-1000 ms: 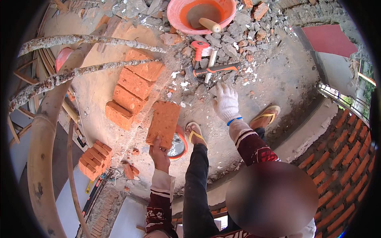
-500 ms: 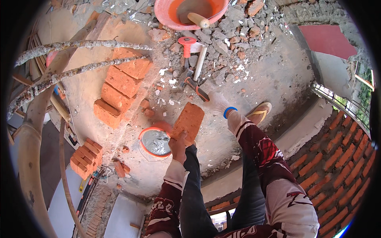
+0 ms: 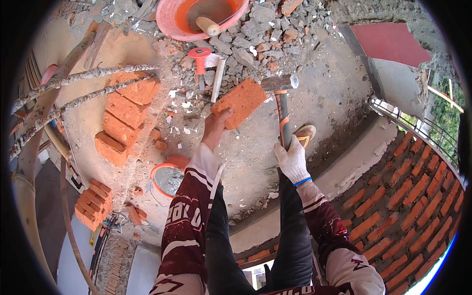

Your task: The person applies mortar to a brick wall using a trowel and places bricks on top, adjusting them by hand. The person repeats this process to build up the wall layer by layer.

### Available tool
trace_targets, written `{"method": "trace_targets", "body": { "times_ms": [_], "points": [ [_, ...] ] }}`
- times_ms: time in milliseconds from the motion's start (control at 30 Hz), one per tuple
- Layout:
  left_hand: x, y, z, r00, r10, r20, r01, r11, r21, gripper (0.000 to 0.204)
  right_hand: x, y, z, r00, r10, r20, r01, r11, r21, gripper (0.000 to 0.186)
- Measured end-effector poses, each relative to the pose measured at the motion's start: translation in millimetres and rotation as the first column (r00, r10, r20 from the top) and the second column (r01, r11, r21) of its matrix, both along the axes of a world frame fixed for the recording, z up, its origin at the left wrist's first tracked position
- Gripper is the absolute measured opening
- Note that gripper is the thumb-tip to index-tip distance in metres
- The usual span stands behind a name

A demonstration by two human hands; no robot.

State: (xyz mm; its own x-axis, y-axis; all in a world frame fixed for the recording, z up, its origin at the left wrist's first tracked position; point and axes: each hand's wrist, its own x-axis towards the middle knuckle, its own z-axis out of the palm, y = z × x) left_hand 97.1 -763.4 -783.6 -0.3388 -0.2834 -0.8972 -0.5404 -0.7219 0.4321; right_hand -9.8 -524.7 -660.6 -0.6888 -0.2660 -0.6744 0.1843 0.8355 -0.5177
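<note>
My bare left hand (image 3: 215, 127) is closed on a red brick (image 3: 238, 102), lifted near the middle of the view. My gloved right hand (image 3: 291, 160) is closed on the dark-and-orange handle of a hammer (image 3: 282, 116), its steel head (image 3: 279, 82) just right of the brick's upper end. Beyond the brick lie a pale rod (image 3: 218, 78) and a red-gripped chisel (image 3: 200, 57) among broken rubble (image 3: 246, 37). An orange-rimmed bucket (image 3: 169, 179) with grey contents stands to the left of my legs.
Four or several loose bricks (image 3: 121, 123) lie in a row at left, with a smaller brick stack (image 3: 93, 204) below. Bamboo poles (image 3: 27, 191) and rough sticks cross the left side. A pink tub (image 3: 172, 27) stands at top. A brick wall (image 3: 398, 211) borders the right.
My right hand has taken hold of the hammer and raised it upright from the rubble. My left hand has moved the brick up and right. The view has shifted.
</note>
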Motion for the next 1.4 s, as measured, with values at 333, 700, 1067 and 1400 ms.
{"method": "trace_targets", "body": {
  "times_ms": [333, 700, 1067, 1400],
  "points": [
    [-5, -12, -40, 0.996, -0.084, -0.019, 0.083, 0.995, -0.046, 0.054, 24, -13, -66, 0.999, -0.032, -0.027, 0.033, 0.999, 0.028, 0.033],
    [121, -34, -19, 0.983, 0.151, 0.102, -0.144, 0.987, -0.072, 0.047, 31, -40, -85, 0.991, -0.023, 0.131, 0.026, 0.999, -0.022, 0.036],
    [198, 14, 39, 0.906, 0.421, 0.041, -0.423, 0.896, 0.139, 0.059, -88, -168, -93, 0.942, 0.083, 0.326, 0.023, 0.951, -0.309, 0.05],
    [146, 35, 153, 0.998, 0.053, -0.037, -0.039, 0.95, 0.31, 0.043, 13, -68, 56, 0.417, 0.891, -0.181, -0.868, 0.331, -0.371, 0.113]
  ]
}}
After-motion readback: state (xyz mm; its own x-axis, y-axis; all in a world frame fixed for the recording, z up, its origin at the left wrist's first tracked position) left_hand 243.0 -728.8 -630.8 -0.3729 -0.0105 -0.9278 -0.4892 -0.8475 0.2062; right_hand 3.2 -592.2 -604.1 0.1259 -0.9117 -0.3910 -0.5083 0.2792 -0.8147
